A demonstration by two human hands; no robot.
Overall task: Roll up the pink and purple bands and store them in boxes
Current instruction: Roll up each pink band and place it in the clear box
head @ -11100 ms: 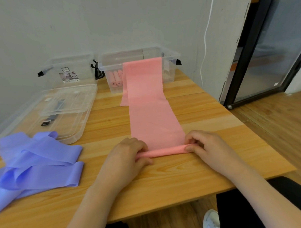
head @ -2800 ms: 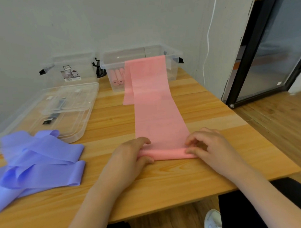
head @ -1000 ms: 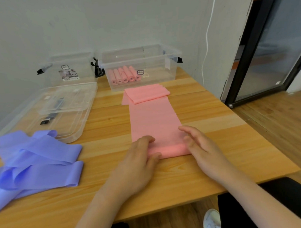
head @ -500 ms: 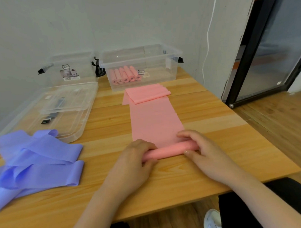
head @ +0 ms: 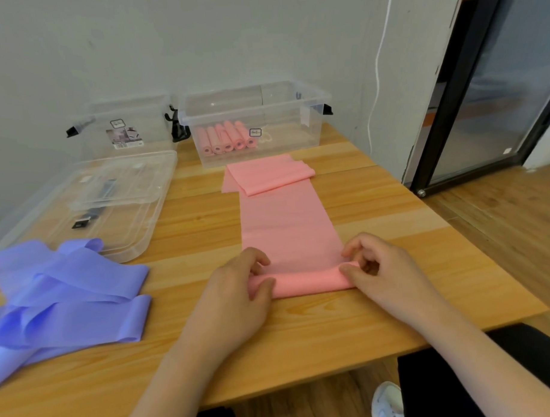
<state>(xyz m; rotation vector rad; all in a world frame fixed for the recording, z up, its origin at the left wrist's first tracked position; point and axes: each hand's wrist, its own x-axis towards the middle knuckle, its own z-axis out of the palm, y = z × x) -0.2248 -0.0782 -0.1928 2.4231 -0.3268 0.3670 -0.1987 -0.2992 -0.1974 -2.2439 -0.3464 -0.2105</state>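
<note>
Flatter than half a second ago, the rolled end of the pink band [head: 304, 282] lies at lower centre on the tabletop [head: 303, 338], left hand [head: 236, 297] and right hand [head: 385, 270] pinching its ends, while the clear box [head: 258, 121] at upper centre holds pink rolls [head: 226, 138].

Wooden table [head: 318, 328], white cable [head: 377, 67] on wall, perhaps glass door [head: 494, 85]

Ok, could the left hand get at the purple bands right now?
Probably, but not freely: the left hand grips the pink band roll's end. The purple bands lie to its left, bare table between, so letting go first looks necessary.
</note>
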